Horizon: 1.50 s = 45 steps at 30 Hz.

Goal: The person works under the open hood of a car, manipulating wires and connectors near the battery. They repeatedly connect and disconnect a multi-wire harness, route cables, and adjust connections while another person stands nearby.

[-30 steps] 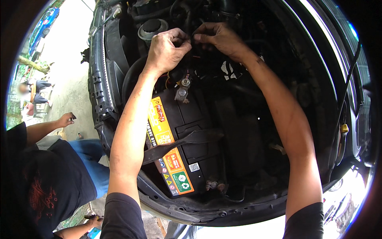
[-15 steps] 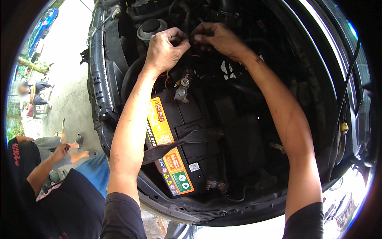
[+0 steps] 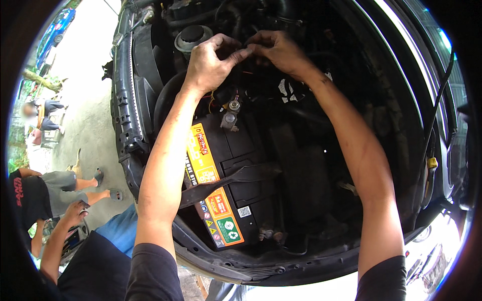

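Deep in the open engine bay, my left hand (image 3: 210, 64) and my right hand (image 3: 281, 54) meet with fingertips pinched together. Whatever sits between the fingers is too small and dark to make out. Just beyond my left hand is a round reservoir with a black cap (image 3: 193, 35). Below the hands lies a black car battery (image 3: 241, 145) with a yellow and orange label (image 3: 215, 193). A metal terminal clamp (image 3: 230, 119) sits at its far end, with thin yellow and red wires beside it. Dark hoses run behind my fingers.
A black hold-down strap (image 3: 231, 179) crosses the battery. The radiator support (image 3: 126, 113) edges the bay on the left. Another person in a black shirt (image 3: 95, 266) stands close at lower left, one hand (image 3: 75, 213) near the car. Further people are behind.
My hands have come together, the left shifting slightly right until the fingertips touch. At the left, the nearby person's hand and body have moved.
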{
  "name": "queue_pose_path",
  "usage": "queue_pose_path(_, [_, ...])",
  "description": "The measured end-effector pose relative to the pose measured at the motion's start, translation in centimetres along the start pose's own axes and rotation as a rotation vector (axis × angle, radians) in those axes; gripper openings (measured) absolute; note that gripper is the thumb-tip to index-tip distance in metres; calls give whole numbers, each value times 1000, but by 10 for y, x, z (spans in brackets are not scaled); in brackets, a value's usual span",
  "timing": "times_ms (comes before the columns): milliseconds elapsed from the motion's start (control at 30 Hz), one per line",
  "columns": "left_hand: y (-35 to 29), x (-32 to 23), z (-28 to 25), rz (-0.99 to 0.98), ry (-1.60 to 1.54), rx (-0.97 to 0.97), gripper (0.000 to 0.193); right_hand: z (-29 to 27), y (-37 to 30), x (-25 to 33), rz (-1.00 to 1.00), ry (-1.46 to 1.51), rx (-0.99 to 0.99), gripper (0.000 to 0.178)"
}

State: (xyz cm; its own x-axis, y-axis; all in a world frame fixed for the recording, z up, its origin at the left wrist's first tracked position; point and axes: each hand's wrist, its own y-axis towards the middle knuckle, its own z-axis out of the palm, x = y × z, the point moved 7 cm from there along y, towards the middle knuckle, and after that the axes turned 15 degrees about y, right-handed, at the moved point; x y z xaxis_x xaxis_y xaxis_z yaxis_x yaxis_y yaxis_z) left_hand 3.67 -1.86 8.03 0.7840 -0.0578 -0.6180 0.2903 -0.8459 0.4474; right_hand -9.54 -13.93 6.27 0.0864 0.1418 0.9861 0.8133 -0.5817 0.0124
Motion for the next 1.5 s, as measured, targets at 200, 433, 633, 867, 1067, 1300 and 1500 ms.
queue_pose_path(200, [-1,6,1,-85,-24,17,25,4,-3,2,4,-7,38,25])
queue_pose_path(433, [-1,-2,-2,-63,104,22,20,8,-1,2,5,92,102,27])
queue_pose_path(633, [-1,-5,0,-109,8,13,18,11,-1,4,-40,155,129,27])
queue_pose_path(867, [-1,-4,10,-90,-128,111,16,12,-5,11,-32,192,154,21])
queue_pose_path(1067, [-2,8,14,-183,-242,136,20,9,-4,7,22,261,155,22])
queue_pose_path(1300, [-2,13,10,-208,-102,127,30,2,-1,0,12,72,47,27])
queue_pose_path(1500, [-4,12,4,-250,89,98,33,-7,-2,-1,31,-84,-69,26])
